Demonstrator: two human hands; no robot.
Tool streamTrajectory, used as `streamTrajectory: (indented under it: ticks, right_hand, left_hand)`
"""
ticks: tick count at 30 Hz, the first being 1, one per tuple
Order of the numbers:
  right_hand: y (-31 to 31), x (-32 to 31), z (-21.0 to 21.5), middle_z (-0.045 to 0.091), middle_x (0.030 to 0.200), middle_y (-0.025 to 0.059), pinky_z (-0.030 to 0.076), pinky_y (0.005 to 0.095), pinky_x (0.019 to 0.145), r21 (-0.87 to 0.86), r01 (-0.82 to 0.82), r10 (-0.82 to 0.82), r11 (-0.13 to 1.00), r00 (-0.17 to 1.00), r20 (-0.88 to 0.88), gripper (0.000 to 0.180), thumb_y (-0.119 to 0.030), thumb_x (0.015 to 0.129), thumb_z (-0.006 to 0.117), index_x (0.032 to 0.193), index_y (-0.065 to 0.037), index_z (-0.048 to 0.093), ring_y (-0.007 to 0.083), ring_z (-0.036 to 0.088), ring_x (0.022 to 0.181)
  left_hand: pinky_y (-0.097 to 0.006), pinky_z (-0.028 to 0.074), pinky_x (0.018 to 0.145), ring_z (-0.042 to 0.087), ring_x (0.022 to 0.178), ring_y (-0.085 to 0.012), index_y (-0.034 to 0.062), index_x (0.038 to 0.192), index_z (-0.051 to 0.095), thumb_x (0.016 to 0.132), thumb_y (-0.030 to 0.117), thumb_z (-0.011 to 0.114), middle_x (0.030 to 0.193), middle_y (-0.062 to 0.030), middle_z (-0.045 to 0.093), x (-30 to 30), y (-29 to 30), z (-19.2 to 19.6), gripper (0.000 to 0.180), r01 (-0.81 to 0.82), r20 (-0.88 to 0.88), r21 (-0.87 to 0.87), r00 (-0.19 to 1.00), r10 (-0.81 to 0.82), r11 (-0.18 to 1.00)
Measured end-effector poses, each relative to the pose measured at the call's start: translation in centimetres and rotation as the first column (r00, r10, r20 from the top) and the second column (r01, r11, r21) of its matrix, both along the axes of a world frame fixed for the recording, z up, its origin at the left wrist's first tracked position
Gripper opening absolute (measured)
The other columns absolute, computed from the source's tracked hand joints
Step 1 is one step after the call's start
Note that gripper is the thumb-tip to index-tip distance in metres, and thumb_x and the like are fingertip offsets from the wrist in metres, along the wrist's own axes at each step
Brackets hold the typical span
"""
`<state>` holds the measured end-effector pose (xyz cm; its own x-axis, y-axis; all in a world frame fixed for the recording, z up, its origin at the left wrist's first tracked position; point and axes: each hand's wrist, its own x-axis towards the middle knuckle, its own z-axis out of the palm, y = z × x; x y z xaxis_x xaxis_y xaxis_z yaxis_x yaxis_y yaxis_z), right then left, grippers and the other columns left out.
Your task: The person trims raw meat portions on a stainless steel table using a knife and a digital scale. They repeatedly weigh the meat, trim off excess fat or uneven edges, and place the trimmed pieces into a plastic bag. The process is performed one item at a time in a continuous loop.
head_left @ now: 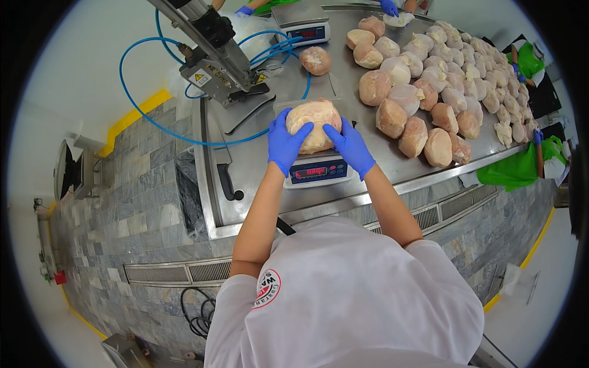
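Note:
Between my two blue-gloved hands is a large round piece of raw meat [316, 116], pale pink with cream-coloured fat. My left hand [286, 141] grips its left side and my right hand [350, 146] its right side, the thumbs lying toward each other on the near face. The meat is over a digital scale [319, 175] with a lit red display. Its underside is hidden, so I cannot tell whether it rests on the scale's pan. Beyond it, another round piece of meat [315, 61] lies on the steel table [374, 178].
Many similar meat pieces [424, 92] cover the table's right side. A metal machine [215, 73] with blue hoses stands at the left. Near my left forearm lies a black-handled tool [229, 182]. A second scale [302, 27] stands at the back. Co-workers in green aprons [512, 168] stand around the table.

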<state>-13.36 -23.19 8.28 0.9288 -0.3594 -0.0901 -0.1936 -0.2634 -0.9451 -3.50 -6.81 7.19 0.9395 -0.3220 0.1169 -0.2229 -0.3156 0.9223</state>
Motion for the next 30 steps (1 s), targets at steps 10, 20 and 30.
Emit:
streamTrajectory:
  ticks: [10,20,30]
  right_hand:
    - [-6.0,-1.1,1.0,0.066,0.109,0.0143,0.048,0.0317,0.082,-0.084,0.143,-0.140,0.986,0.989,0.041,0.068,-0.059,0.092,0.053,0.127,0.000,0.057,0.0210,0.061,0.094]
    - [-7.9,-1.5,3.3,0.063,0.111,0.0017,0.045,0.0222,0.070,0.031,0.202,-0.204,0.979,0.976,0.082,0.051,-0.049,0.098,0.051,0.129,-0.009,0.057,0.0075,0.051,0.074]
    - [-0.6,2.5,-0.4,0.065,0.113,0.0175,0.045,0.0354,0.095,0.001,0.021,-0.021,1.000,0.991,0.134,0.057,-0.045,0.093,0.061,0.124,0.003,0.056,0.0243,0.061,0.105]
  left_hand:
    - [-0.032,0.038,0.104,0.050,0.120,-0.0203,-0.0007,0.136,0.049,0.093,0.038,0.064,0.133,-0.0136,0.053,1.3,3.2,2.7,0.060,-0.062,-0.249,-0.297,0.968,-0.015,0.953]
    - [-0.039,0.028,0.108,0.038,0.131,-0.0161,0.0189,0.138,0.052,0.096,0.049,0.051,0.140,0.0007,0.048,1.2,4.2,2.4,0.052,0.021,-0.319,-0.239,0.943,-0.099,0.971]
    - [-0.029,0.044,0.096,0.056,0.110,-0.0160,0.0006,0.134,0.050,0.092,0.035,0.065,0.123,-0.0103,0.059,-0.2,4.1,-2.6,0.057,-0.059,-0.493,-0.390,0.856,-0.154,0.919]
